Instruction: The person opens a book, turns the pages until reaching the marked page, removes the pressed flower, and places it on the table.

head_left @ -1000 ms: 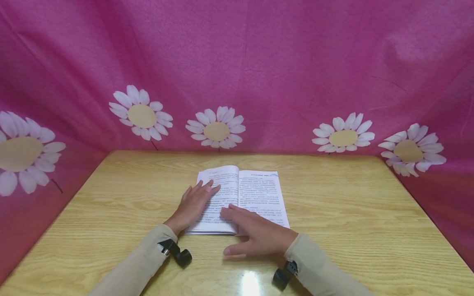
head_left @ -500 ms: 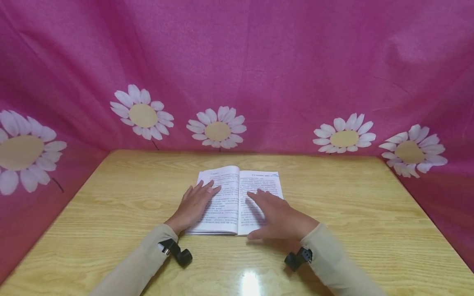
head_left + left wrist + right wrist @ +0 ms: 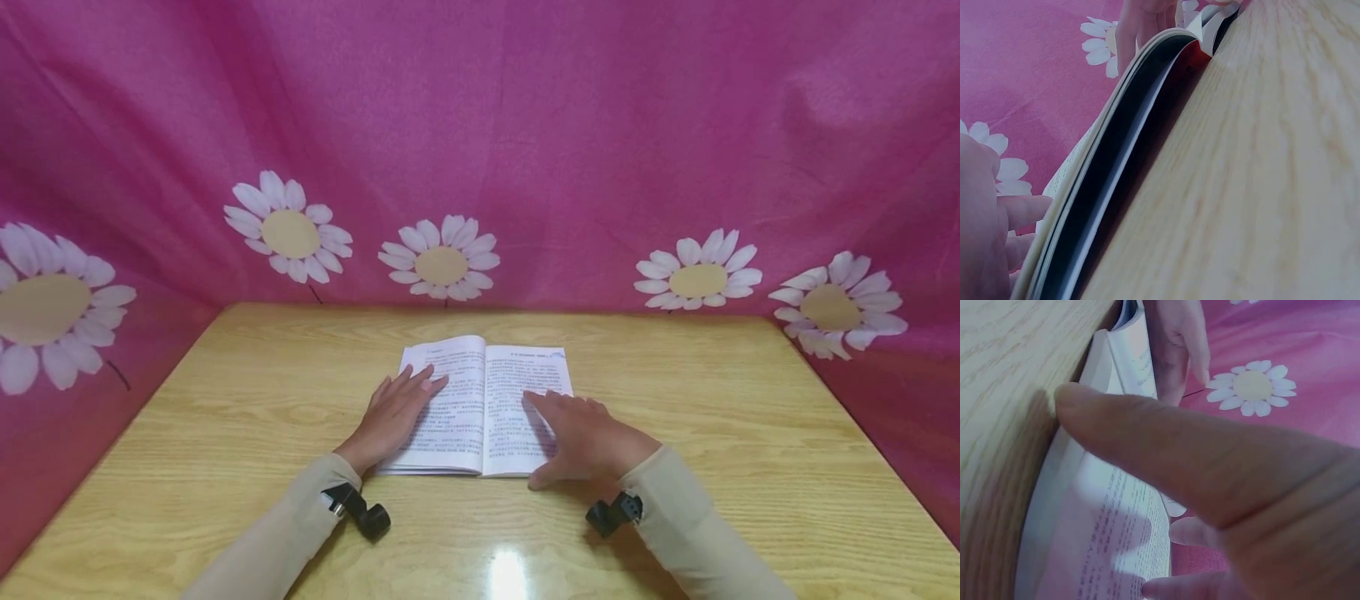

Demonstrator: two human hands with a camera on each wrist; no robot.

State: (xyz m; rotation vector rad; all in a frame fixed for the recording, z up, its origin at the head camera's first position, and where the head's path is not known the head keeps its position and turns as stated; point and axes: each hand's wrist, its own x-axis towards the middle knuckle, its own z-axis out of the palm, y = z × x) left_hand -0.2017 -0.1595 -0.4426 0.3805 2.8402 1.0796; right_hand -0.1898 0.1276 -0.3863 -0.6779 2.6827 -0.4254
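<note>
An open book with printed text on both pages lies on the wooden table. My left hand rests flat on its left page, fingers extended toward the middle. Over the lower right part of the right page is my right hand, fingers stretched and thumb spread near the book's front edge. In the right wrist view the thumb crosses the book's lower edge, and fingertips are right at the printed page. The left wrist view shows the book's page edges arching up from the tabletop, with a gap beneath the upper pages.
The wooden table extends around the book on all sides. A pink cloth with large white daisies hangs behind and at both sides. Small black cameras are strapped to both wrists over beige sleeves.
My right hand has moved right, from over the left page and the spine to the outer part of the right page. The left hand and the book have stayed in place.
</note>
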